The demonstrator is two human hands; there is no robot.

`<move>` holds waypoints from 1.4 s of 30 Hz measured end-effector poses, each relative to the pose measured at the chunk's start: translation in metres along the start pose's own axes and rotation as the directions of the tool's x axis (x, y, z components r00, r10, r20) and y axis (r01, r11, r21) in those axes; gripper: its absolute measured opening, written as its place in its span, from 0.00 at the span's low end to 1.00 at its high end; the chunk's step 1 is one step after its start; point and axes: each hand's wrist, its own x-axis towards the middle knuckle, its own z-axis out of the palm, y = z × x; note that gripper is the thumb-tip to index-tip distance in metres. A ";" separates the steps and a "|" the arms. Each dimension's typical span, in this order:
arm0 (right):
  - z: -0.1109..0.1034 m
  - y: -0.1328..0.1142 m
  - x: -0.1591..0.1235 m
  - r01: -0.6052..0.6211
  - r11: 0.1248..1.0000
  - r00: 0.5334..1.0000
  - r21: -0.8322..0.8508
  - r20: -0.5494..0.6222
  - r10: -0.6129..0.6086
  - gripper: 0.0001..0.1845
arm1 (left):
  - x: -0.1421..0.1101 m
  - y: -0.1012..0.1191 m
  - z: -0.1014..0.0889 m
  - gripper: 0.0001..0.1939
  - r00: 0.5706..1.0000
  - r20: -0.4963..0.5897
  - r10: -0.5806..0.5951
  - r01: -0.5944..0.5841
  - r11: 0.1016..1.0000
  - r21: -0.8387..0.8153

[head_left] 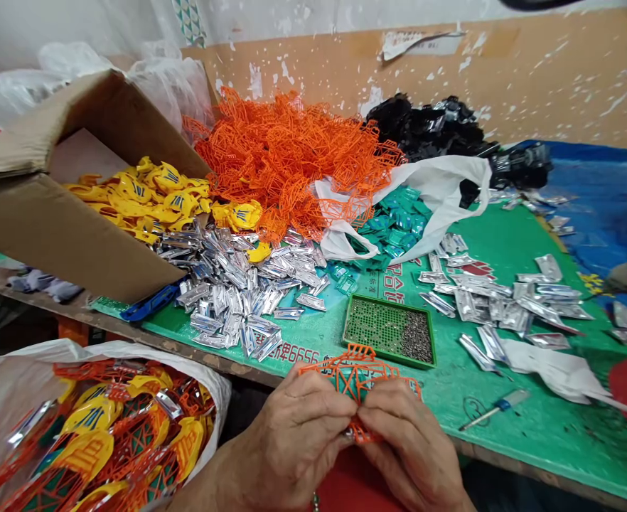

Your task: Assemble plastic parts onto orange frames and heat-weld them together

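Orange lattice piece (pixel 357 371) sits gripped between both hands, just past the near edge of the table. Left hand (pixel 295 434) and right hand (pixel 412 444) are closed around it, fingers curled, knuckles almost meeting at the middle. Ahead of them lies a green tray (pixel 364 334) holding small dark screws, which are heaped at its right end. A small screwdriver (pixel 497 409) lies to the right on a green mat (pixel 537 427). Silver pieces (pixel 239 291) spread across the mat on both sides of the tray. Farther back are an orange lattice heap (pixel 286 160), a black heap (pixel 431 128), teal pieces (pixel 393 227) and a white bag (pixel 431 188). Yellow pieces (pixel 158 192) spill from a tilted cardboard box (pixel 62 227). At lower left, beside the left hand, a white sack (pixel 100 352) holds mixed yellow, orange and silver parts.
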 end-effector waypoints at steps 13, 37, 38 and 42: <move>-0.001 -0.002 0.005 -0.030 0.999 0.999 0.033 -0.044 0.032 0.10 | 0.000 0.001 0.001 0.08 0.999 -0.011 -0.034 0.034 0.999 -0.034; -0.005 0.008 -0.009 0.021 0.991 0.985 -0.132 -0.167 -0.043 0.16 | 0.002 0.003 0.000 0.11 0.992 -0.060 0.110 -0.088 0.953 0.291; -0.005 0.008 -0.009 0.023 0.991 0.985 -0.134 -0.169 -0.045 0.16 | 0.002 0.002 0.001 0.10 0.991 -0.073 0.110 -0.085 0.953 0.292; -0.004 0.007 -0.008 0.037 0.990 0.986 -0.137 -0.157 -0.058 0.18 | 0.000 -0.003 0.001 0.09 0.992 -0.078 0.098 -0.074 0.961 0.267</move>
